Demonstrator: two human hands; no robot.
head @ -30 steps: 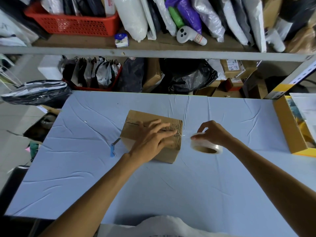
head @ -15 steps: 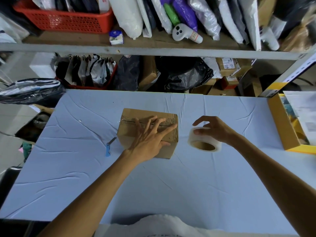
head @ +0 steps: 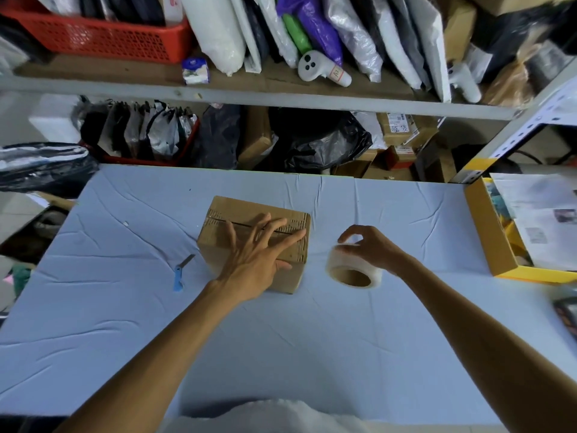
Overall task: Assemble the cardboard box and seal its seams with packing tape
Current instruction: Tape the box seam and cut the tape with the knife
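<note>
A desk (head: pixel 281 354) is covered in pale blue cloth. Towards its left lies a small blue cutter (head: pixel 180 274), just beside a closed cardboard box (head: pixel 218 245) standing mid-desk. The left hand (head: pixel 259 260) lies flat on the box top, fingers straight and spread over the centre seam, grasping nothing. Near the box's right side, a roll of clear packing tape (head: pixel 352 270) is tilted, and the right hand (head: pixel 371 248) grasps its far rim with curled fingers. At far right stands a yellow-edged carton (head: pixel 487 232) holding papers.

Matt cardboard box (head: pixel 218 232), glossy clear tape roll (head: pixel 352 270), creased cloth table (head: pixel 281 339).
</note>
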